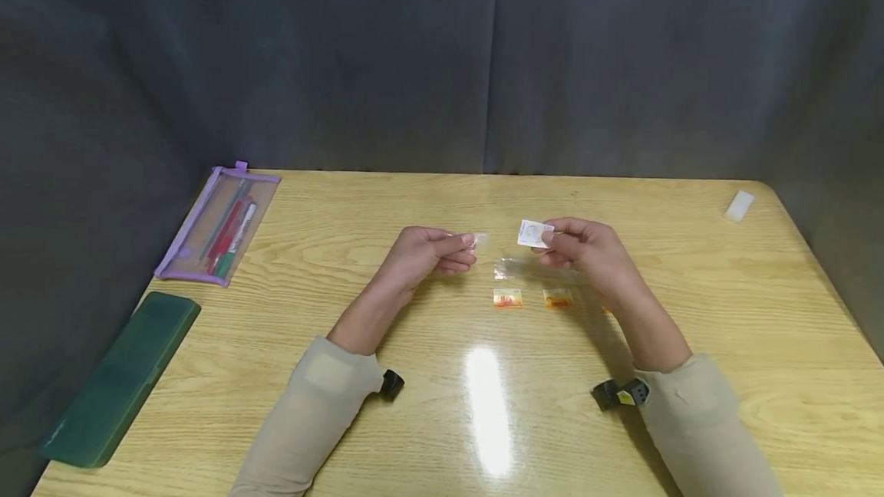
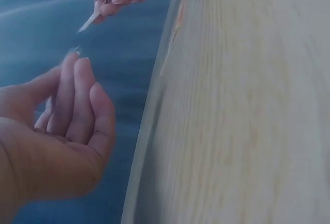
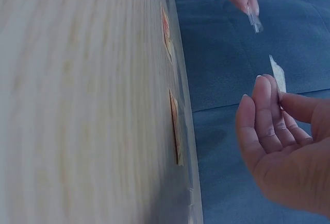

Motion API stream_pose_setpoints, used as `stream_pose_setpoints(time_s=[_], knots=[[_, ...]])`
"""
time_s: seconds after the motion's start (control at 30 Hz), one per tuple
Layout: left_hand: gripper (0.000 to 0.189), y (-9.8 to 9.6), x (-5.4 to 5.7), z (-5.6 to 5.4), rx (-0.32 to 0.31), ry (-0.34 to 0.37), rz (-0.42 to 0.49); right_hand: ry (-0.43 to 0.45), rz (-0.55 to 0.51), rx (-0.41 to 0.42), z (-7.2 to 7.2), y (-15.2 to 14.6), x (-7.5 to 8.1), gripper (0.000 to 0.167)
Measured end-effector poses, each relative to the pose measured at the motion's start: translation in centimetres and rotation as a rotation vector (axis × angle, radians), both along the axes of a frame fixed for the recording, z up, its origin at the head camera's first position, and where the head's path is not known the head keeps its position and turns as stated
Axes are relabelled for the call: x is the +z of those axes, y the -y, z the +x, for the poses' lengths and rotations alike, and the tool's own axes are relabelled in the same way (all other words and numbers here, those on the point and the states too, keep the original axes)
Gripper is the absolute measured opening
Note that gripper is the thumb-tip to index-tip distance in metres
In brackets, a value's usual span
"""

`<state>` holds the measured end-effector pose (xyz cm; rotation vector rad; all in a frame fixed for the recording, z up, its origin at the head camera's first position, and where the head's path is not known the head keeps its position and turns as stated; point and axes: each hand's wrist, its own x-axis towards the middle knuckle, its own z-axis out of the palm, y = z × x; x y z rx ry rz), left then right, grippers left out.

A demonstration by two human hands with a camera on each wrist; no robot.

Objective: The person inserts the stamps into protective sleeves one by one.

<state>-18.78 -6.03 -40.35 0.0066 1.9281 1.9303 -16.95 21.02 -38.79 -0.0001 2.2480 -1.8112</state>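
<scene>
My left hand pinches a small piece of clear plastic between thumb and fingers. It looks like a little sleeve in the right wrist view. Across a short gap, my right hand holds a small white stamp-like card with faint print, gripped at its right edge. Both hands are raised above the table, and the card and plastic are apart. Below them lie more clear plastic pieces, an orange-and-yellow card and a second orange card. My right forearm mostly hides another orange bit.
A mesh pouch with purple edging holds pens at the left back. The dark green case lies in front of it. Toward the right back corner is a white block. Dark curtains stand behind the wooden table.
</scene>
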Motion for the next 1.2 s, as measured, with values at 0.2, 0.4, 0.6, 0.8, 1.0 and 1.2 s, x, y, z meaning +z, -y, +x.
stream_pose_setpoints(time_s=[0.2,0.4,0.6,0.8,1.0,1.2], knots=[[0.030,-0.2,-0.1,0.3,-0.019,-0.037,-0.009,0.015,0.025,-0.005,0.0,0.2,0.0,0.038],[0.030,-0.4,0.0,0.5,-0.031,-0.045,-0.023,0.009,0.003,-0.004,0.1,0.6,0.1,0.036],[0.029,-0.7,0.1,0.6,-0.045,-0.046,-0.027,0.016,-0.007,-0.015,0.2,1.3,0.1,0.031],[0.025,-1.1,0.2,0.8,-0.043,-0.024,0.001,0.017,-0.006,-0.012,0.4,1.6,-0.1,0.028],[0.023,-1.1,0.3,0.9,-0.045,-0.020,0.012,0.021,-0.012,-0.009,0.5,1.7,-0.2,0.027],[0.029,-1.0,0.4,0.8,-0.026,-0.057,-0.034,0.015,-0.002,-0.007,0.5,1.8,0.0,0.028]])
